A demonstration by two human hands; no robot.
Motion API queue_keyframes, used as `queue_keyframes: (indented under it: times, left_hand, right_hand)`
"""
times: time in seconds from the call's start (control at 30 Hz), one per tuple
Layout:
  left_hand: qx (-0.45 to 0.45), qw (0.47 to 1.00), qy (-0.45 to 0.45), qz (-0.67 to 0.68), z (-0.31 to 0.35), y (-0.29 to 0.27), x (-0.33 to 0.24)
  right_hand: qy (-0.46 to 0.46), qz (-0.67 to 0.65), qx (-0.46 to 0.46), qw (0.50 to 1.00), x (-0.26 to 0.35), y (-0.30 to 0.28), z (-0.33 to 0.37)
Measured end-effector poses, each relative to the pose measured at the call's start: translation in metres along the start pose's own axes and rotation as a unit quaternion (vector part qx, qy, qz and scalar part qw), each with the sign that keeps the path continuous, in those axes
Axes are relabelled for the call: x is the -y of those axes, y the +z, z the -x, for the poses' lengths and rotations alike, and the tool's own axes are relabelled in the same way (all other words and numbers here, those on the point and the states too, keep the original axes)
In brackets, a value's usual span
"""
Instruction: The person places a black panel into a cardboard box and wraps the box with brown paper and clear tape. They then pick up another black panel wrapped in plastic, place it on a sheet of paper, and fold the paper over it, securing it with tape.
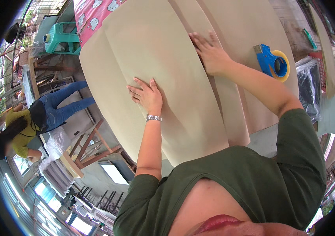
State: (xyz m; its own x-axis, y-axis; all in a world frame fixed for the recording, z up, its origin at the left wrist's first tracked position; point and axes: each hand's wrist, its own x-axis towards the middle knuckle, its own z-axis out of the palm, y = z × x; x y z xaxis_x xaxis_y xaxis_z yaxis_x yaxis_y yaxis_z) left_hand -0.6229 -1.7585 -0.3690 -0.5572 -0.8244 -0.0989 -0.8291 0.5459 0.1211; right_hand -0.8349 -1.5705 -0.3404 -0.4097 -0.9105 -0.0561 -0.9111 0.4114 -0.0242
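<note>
A large brown sheet of cardboard or heavy paper [148, 43] with fold lines lies over the table. My left hand [147, 95] rests flat on it with its fingers spread, and a metal watch band circles that wrist. Near the raised right edge of the sheet, my right hand [211, 57] lies palm down with fingers apart, over a folded brown strip [230, 106]. Neither hand holds anything I can make out; the right fingertips are partly in shadow. To the right of my right hand, a blue tape dispenser [267, 59] carries a roll of yellowish tape [285, 65].
Pink patterned cloth [92, 17] shows at the far left of the table. Beyond it stands a green plastic stool [63, 37]. A person in jeans [63, 100] bends over at the left, beside wooden frames [96, 145]. Clear plastic wrap [308, 84] lies at the right.
</note>
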Motion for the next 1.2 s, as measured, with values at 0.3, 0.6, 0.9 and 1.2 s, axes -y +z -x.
queue_keyframes:
  times: [0.3,0.6,0.9,1.2]
  left_hand:
    - [0.006,0.986,0.161,0.051,-0.008,0.001,-0.085]
    - [0.002,0.987,0.159,-0.001,-0.010,-0.001,-0.087]
    - [0.182,0.925,0.302,-0.141,-0.056,-0.044,-0.114]
    - [0.222,0.871,0.368,-0.239,-0.114,-0.065,-0.151]
  right_hand:
    - [-0.053,-0.024,-0.023,0.998,0.021,0.025,-0.048]
    - [0.352,0.150,-0.204,0.901,-0.025,0.012,0.108]
    - [0.355,-0.141,-0.254,0.889,-0.091,-0.044,0.164]
    - [0.269,-0.268,-0.041,0.924,-0.013,-0.123,-0.075]
